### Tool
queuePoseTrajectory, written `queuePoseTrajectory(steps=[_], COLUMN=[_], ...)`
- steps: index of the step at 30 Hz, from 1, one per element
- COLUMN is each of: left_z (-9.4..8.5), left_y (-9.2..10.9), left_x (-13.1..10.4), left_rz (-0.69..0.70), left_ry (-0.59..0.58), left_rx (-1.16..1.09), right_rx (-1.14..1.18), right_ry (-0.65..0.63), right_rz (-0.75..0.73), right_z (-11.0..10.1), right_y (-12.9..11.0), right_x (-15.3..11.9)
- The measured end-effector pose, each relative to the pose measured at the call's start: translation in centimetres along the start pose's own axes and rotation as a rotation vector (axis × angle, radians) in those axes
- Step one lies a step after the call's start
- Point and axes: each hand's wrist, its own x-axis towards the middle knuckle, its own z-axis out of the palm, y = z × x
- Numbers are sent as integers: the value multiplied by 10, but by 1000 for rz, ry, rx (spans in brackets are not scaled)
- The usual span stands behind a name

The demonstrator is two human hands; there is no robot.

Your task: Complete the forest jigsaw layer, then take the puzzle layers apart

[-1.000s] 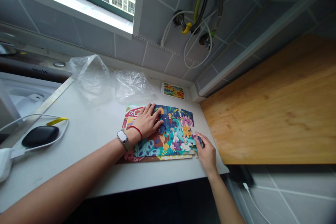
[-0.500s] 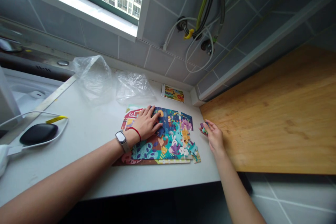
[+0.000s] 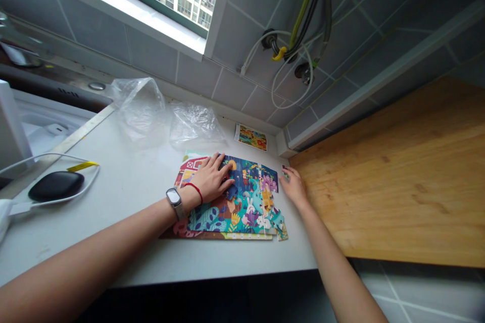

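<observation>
A colourful jigsaw puzzle (image 3: pixel 242 207) with animals and plants lies on the white counter, on top of another printed board whose red barn shows at the upper left. My left hand (image 3: pixel 210 179) rests on the puzzle's left half, palm down and fingers spread. Just off the upper right side of the puzzle, my right hand (image 3: pixel 293 186) pinches a small puzzle piece (image 3: pixel 285 167), partly covered by the fingers. The right-hand column of pieces has a gap at its edge, between the purple figures and the lower pieces.
Behind the puzzle lie a small picture card (image 3: pixel 250 137) and crumpled clear plastic bags (image 3: pixel 195 123). A black oval device (image 3: pixel 56 185) with a white cable sits at the left. To the right is a wooden board (image 3: pixel 397 176). Cables and hoses (image 3: pixel 295 35) hang against the tiled wall.
My right hand has moved slightly left and away from me with the puzzle piece, nearer the puzzle's upper right corner. The left hand stays in place. The camera view has shifted a little.
</observation>
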Motion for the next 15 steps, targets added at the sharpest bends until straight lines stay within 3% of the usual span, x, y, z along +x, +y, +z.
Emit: queuePoseTrajectory(steps=[3, 8, 15], left_z=[2, 2, 3], left_y=[-1, -1, -1], left_x=[-1, -1, 0], left_rz=[0, 13, 7], left_ry=[22, 17, 19], left_rx=[-27, -6, -24], right_rx=[-35, -69, -196], right_ry=[-153, -373, -496], right_rz=[-88, -154, -108], right_z=[3, -2, -18], right_y=[-5, -16, -17], right_x=[-4, 18, 39])
